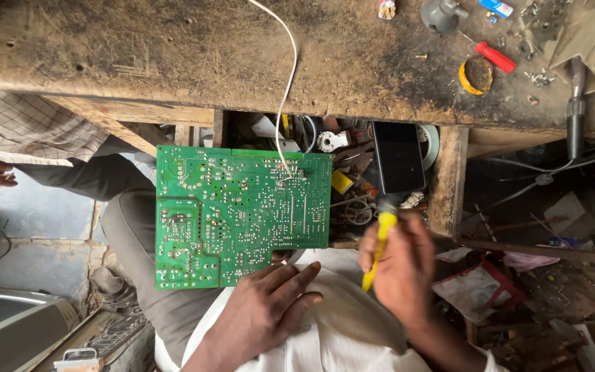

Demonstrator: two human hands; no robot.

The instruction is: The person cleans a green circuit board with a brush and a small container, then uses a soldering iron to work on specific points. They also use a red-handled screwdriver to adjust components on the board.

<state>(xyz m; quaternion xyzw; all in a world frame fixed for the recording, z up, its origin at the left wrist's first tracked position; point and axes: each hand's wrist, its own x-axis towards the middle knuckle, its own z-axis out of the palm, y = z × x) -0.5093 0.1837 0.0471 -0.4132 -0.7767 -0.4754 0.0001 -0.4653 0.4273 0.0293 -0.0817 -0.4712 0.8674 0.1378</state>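
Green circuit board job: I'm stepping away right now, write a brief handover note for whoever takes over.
Left hand: holds the green circuit board by its lower edge, solder side up, over the lap.
Right hand: grips a yellow-handled tool; its tip is hidden against a dark phone-like slab, off the board's right edge.
A white wire runs from the wooden workbench to the board's upper right area.
Open drawer of loose parts sits behind the board.
Done: board is out and turned over.
Left: the tool is not on the board; no joint being worked is visible.
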